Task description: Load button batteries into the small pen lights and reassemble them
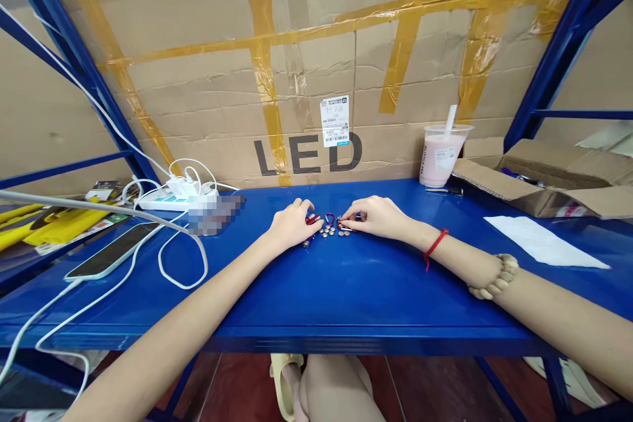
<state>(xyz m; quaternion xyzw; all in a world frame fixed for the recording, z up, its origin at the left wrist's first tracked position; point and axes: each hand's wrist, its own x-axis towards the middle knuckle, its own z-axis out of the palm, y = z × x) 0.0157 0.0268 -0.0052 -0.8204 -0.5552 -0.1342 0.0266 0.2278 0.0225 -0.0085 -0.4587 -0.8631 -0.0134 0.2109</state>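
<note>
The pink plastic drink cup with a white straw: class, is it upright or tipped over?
Upright: the pink plastic drink cup stands on its base on the blue metal table, white straw pointing up.

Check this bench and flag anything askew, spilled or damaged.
Nothing is spilled: the pink drink stands upright. The cardboard backing is patched with crooked tape strips, and a white cable sprawls in loose loops over the blue shelf. Between the left hand and right hand, small silver discs lie loose.
</note>
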